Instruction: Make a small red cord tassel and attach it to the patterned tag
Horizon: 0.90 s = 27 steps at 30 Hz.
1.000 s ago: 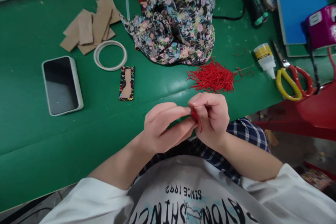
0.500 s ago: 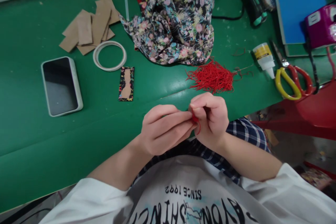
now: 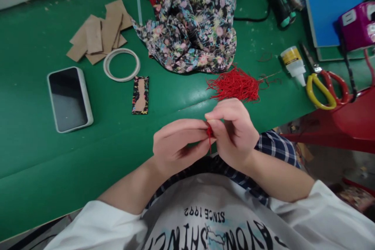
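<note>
Both my hands meet in front of my chest, just over the near edge of the table. Between their fingertips is a small bit of red string (image 3: 209, 131), with one strand hanging down; most of it is hidden by the fingers. My left hand (image 3: 181, 140) pinches it from the left, fingers stretched long against the thumb. My right hand (image 3: 234, 129) pinches from the right with thumb and curled index finger. Just beyond my right hand lies a bundle of red strings (image 3: 234, 85). A fabric-edged cardboard piece (image 3: 141, 95) lies flat to the left of the bundle.
A floral cloth (image 3: 199, 27) is heaped at the back. To the left are a phone (image 3: 70, 99), a tape roll (image 3: 108, 66) and cardboard pieces (image 3: 111, 27). At the right lie a glue bottle (image 3: 293, 62), scissors (image 3: 322, 86), a green-and-black tool (image 3: 279, 2) and a purple box (image 3: 357, 25).
My hands have shifted slightly left with the red string. The left fingers have straightened and opened a gap from the thumb side, and the loose strand now hangs straighter.
</note>
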Available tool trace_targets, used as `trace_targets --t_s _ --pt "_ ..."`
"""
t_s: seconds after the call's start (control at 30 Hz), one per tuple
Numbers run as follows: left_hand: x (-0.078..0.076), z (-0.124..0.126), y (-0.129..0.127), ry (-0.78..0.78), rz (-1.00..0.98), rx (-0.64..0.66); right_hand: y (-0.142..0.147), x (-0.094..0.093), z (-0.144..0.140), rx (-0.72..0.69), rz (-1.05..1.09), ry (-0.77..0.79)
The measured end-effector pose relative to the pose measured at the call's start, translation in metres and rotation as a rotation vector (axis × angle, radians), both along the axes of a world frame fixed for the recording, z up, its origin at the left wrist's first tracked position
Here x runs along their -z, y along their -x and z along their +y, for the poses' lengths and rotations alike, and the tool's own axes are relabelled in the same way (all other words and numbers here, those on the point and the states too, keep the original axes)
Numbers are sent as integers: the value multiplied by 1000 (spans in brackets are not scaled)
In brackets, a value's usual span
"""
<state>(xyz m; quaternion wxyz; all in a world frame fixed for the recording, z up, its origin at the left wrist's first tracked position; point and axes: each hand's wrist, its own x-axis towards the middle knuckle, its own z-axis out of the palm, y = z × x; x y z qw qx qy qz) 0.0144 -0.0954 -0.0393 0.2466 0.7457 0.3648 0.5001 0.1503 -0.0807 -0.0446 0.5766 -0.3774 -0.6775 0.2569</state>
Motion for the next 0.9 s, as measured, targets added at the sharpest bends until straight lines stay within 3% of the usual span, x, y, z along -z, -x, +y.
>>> trace_targets --t_s 0.2,0.37,0.63,0.9 --pt "3 0 -4 102 -242 -17 1 -6 -2 -56 27 28" --pt "3 2 -5 154 -363 8 0 -13 -4 -96 108 209" --pt "8 4 -3 206 -388 31 -2 -15 -6 -100 157 318" --pt "9 4 -2 197 -356 22 -2 -13 -4 -86 102 279"
